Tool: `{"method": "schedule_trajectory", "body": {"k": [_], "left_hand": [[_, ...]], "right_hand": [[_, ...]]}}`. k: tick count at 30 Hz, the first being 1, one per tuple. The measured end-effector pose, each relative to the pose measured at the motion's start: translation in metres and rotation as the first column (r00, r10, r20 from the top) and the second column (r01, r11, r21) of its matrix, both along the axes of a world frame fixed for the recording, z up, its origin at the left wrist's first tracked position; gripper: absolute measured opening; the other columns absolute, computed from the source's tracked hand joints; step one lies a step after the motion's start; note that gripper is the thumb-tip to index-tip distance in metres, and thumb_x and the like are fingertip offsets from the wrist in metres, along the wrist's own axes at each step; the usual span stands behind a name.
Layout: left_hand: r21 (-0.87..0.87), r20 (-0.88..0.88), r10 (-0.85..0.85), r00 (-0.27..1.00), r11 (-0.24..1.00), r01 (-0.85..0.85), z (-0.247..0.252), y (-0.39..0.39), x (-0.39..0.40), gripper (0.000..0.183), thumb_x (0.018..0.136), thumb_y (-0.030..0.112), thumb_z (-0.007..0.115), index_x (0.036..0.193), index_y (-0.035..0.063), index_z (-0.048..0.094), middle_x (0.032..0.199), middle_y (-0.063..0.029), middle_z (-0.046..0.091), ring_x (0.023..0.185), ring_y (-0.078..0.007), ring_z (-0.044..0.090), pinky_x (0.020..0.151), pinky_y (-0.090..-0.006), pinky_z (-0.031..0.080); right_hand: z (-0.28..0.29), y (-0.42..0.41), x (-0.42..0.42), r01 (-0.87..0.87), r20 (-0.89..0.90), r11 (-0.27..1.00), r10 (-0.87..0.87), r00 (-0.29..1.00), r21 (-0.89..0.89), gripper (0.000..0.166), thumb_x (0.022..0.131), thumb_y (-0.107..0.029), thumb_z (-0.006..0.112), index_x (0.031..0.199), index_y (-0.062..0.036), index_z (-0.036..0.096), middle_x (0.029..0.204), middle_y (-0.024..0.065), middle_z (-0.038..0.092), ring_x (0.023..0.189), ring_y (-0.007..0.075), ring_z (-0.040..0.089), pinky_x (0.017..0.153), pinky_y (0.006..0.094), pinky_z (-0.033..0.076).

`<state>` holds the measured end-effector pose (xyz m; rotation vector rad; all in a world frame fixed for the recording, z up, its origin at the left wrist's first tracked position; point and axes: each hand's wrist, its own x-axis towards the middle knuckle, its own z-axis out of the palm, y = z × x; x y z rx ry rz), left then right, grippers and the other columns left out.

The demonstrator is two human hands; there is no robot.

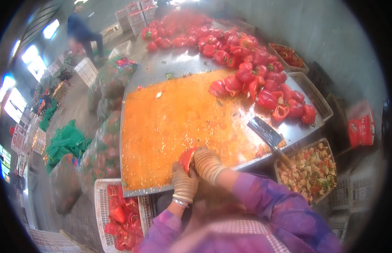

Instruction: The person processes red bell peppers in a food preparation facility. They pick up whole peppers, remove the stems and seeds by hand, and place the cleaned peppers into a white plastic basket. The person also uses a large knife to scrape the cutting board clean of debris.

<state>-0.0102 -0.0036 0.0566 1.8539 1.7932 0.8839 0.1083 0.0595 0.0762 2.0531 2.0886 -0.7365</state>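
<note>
Between my two gloved hands, at the near edge of the orange cutting board (164, 126), is a red bell pepper (185, 159), apparently cut open. My left hand (184, 182) grips it from the near side, a bracelet at the wrist. My right hand (208, 163) is closed against its right side; whether the fingers reach inside is hidden. Pale seeds are scattered over the board around my hands. To the right lies a cleaver (265, 131), its handle jutting past the table edge. A large heap of red bell peppers (243, 53) covers the far and right parts of the metal table (189, 60).
A crate of pepper halves (120, 218) stands below on the left, and a crate of cores and trimmings (310, 170) on the right. Bagged peppers (104, 155) line the table's left side. A green net (66, 142) lies on the floor. A person (83, 31) is at the far left.
</note>
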Motion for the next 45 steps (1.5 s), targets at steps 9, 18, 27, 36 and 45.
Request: {"method": "schedule_trajectory", "body": {"k": [9, 18, 27, 36, 45], "left_hand": [[-0.062, 0.140, 0.029, 0.990, 0.998, -0.020, -0.030, 0.024, -0.029, 0.046, 0.091, 0.031, 0.063, 0.112, -0.0069, 0.048, 0.093, -0.0337, 0.062, 0.087, -0.0515, 0.062, 0.077, -0.0551, 0.050], [-0.291, 0.185, 0.083, 0.979, 0.956, -0.026, -0.006, 0.038, -0.014, 0.052, 0.091, 0.039, 0.065, 0.109, -0.0073, 0.050, 0.100, -0.0308, 0.063, 0.091, -0.0421, 0.063, 0.082, -0.0469, 0.050], [-0.133, 0.224, -0.043, 0.974, 0.988, 0.074, -0.036, 0.054, -0.033, 0.055, 0.088, 0.042, 0.065, 0.106, -0.0091, 0.058, 0.099, -0.0329, 0.065, 0.095, -0.0478, 0.064, 0.082, -0.0496, 0.051], [-0.164, 0.207, -0.019, 0.978, 0.985, 0.054, -0.005, 0.032, -0.030, 0.049, 0.082, 0.033, 0.070, 0.106, -0.0085, 0.060, 0.096, -0.0310, 0.066, 0.092, -0.0428, 0.066, 0.082, -0.0452, 0.052], [0.030, -0.044, 0.020, 0.999, 0.999, -0.019, 0.053, -0.055, -0.002, 0.051, 0.081, 0.030, 0.070, 0.109, -0.0094, 0.055, 0.087, -0.0307, 0.066, 0.086, -0.0455, 0.065, 0.079, -0.0484, 0.052]], "right_hand": [[0.069, 0.009, -0.015, -0.505, -0.084, 0.863, 0.504, 0.860, 0.012, 0.028, 0.069, -0.037, 0.078, 0.095, -0.0256, 0.076, 0.103, 0.0078, 0.074, 0.100, 0.0333, 0.068, 0.086, 0.0373, 0.055], [0.002, 0.036, -0.002, -0.217, -0.169, 0.976, 0.215, 0.962, 0.010, 0.022, 0.069, -0.025, 0.079, 0.090, -0.0193, 0.076, 0.094, 0.0107, 0.074, 0.088, 0.0285, 0.070, 0.077, 0.0397, 0.056], [-0.011, 0.021, -0.002, -0.075, -0.213, 0.993, 0.093, 0.973, 0.090, 0.027, 0.071, -0.024, 0.078, 0.097, -0.0268, 0.075, 0.102, 0.0095, 0.075, 0.095, 0.0288, 0.071, 0.079, 0.0397, 0.058], [0.013, -0.016, 0.014, 0.169, -0.236, 0.985, -0.154, 0.959, 0.045, 0.057, 0.077, -0.046, 0.070, 0.107, 0.0021, 0.070, 0.104, 0.0264, 0.070, 0.104, 0.0375, 0.068, 0.086, 0.0415, 0.055], [0.038, -0.084, 0.017, 0.312, -0.341, 0.948, -0.271, 0.900, 0.071, 0.059, 0.067, -0.046, 0.075, 0.094, 0.0060, 0.073, 0.097, 0.0295, 0.070, 0.097, 0.0394, 0.070, 0.085, 0.0435, 0.056]]}}
